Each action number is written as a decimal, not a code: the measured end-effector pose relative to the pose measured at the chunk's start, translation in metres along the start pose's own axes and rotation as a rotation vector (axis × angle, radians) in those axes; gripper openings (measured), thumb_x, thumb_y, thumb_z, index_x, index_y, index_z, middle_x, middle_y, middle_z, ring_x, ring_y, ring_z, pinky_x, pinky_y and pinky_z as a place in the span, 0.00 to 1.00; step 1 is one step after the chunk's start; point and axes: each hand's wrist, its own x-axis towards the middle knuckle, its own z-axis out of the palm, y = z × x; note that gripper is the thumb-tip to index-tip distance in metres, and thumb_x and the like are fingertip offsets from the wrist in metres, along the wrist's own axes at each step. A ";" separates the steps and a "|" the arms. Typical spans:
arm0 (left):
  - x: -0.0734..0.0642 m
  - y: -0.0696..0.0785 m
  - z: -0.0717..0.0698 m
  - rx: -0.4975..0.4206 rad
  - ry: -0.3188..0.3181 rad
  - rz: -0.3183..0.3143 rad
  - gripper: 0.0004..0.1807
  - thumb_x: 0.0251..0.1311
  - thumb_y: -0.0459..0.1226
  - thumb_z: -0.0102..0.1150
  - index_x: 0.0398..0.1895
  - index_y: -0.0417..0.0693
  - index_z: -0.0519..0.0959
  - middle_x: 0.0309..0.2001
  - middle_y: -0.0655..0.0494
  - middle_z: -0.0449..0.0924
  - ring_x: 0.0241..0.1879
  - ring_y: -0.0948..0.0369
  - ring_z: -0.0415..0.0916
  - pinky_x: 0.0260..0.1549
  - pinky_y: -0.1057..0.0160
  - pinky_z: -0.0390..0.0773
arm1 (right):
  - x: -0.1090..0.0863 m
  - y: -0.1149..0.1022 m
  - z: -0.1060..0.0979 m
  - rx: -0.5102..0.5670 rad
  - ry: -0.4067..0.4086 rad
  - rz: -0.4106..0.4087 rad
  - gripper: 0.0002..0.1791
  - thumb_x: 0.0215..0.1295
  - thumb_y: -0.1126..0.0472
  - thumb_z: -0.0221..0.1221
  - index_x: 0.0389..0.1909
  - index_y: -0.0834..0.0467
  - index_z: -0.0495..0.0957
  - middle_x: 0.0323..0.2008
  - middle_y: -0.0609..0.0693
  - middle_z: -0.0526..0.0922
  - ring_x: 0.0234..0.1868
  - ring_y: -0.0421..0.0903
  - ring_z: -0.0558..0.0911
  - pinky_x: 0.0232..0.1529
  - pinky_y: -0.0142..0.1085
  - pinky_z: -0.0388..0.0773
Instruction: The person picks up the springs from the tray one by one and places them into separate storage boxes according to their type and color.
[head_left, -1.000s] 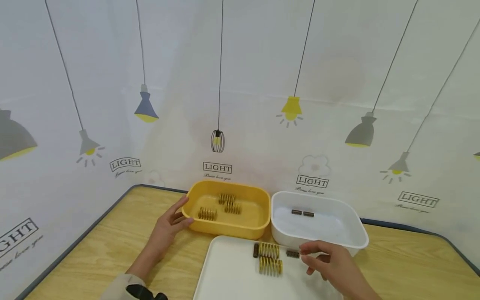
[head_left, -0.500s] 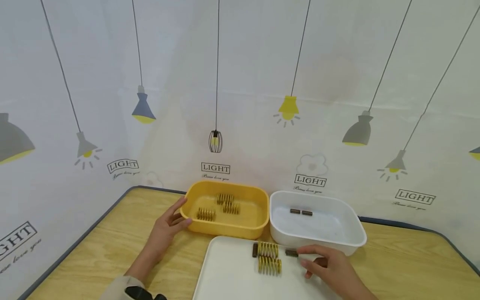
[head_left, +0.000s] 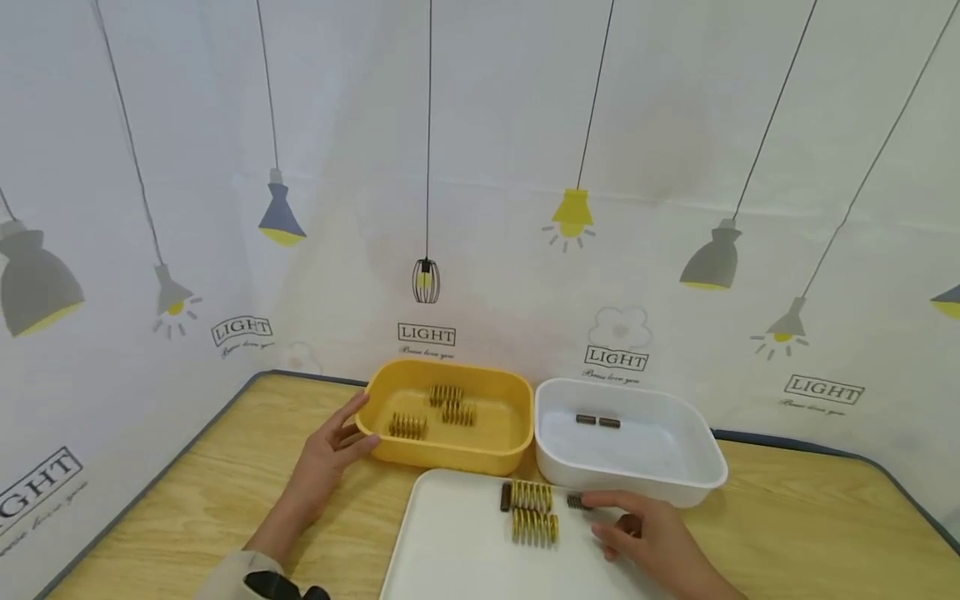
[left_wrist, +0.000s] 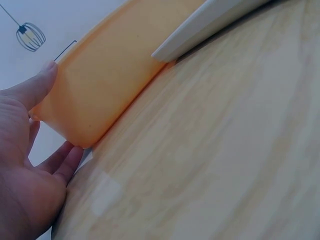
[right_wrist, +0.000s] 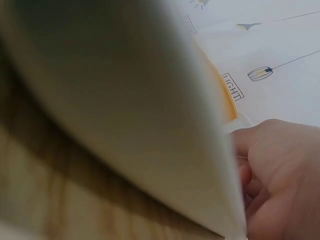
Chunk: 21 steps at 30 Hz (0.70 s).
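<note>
My left hand [head_left: 318, 467] rests against the left end of the yellow bin [head_left: 517, 446], its thumb and fingers spread round the corner. Inside the bin lie several brass-coloured coil springs [head_left: 407, 427]. Over the white tray [head_left: 450, 550], my right hand [head_left: 645, 533] reaches in with its index fingertip at a small dark spring [head_left: 576, 502], partly covering it; the thumb stays apart. Left of that spring lie two larger gold springs [head_left: 535, 527] and another small dark spring [head_left: 506, 497] standing crosswise. In the right wrist view, the tray's blurred edge hides the right fingertips.
A white bin [head_left: 705, 475] holding two small dark springs [head_left: 609, 423] stands right of the yellow one, close behind the tray. All rest on a wooden table [head_left: 202, 492]. A printed curtain with lamps [head_left: 480, 217] hangs behind the table's back edge.
My right index fingertip has moved left onto the small dark spring's right end, covering more of it. The left hand keeps its place at the yellow bin. The head view has shifted slightly.
</note>
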 end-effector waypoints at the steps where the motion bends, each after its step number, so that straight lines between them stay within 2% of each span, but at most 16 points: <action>1: 0.000 0.000 0.000 0.000 0.001 -0.001 0.35 0.54 0.40 0.59 0.66 0.56 0.58 0.66 0.65 0.50 0.58 0.52 0.61 0.44 0.71 0.70 | 0.000 -0.001 0.000 -0.013 0.004 -0.002 0.19 0.53 0.51 0.61 0.47 0.50 0.76 0.27 0.47 0.78 0.20 0.42 0.76 0.24 0.32 0.73; 4: 0.000 -0.001 -0.001 -0.005 -0.002 -0.005 0.35 0.55 0.39 0.59 0.66 0.55 0.58 0.66 0.66 0.49 0.58 0.52 0.60 0.44 0.71 0.70 | 0.000 -0.002 0.001 -0.046 0.018 -0.002 0.18 0.53 0.51 0.61 0.46 0.49 0.77 0.26 0.45 0.78 0.20 0.41 0.76 0.25 0.31 0.73; 10: 0.001 0.000 0.000 0.017 -0.002 -0.016 0.34 0.56 0.39 0.58 0.66 0.57 0.58 0.66 0.67 0.49 0.58 0.51 0.60 0.44 0.71 0.70 | 0.001 -0.002 0.002 -0.029 0.017 0.014 0.19 0.53 0.52 0.61 0.47 0.50 0.76 0.29 0.46 0.77 0.21 0.42 0.76 0.25 0.31 0.73; 17: 0.000 0.000 0.000 0.000 -0.004 0.003 0.35 0.54 0.40 0.59 0.66 0.55 0.58 0.67 0.65 0.49 0.58 0.51 0.60 0.43 0.70 0.70 | 0.002 -0.003 0.003 -0.077 0.003 -0.048 0.18 0.53 0.53 0.62 0.46 0.51 0.77 0.27 0.45 0.77 0.20 0.39 0.75 0.23 0.31 0.72; 21: -0.001 0.000 0.000 0.004 -0.001 0.006 0.35 0.54 0.41 0.60 0.66 0.55 0.58 0.67 0.64 0.49 0.57 0.52 0.61 0.43 0.70 0.70 | 0.002 -0.005 0.003 -0.101 0.011 -0.056 0.18 0.51 0.53 0.63 0.45 0.50 0.78 0.33 0.43 0.78 0.23 0.38 0.74 0.25 0.30 0.72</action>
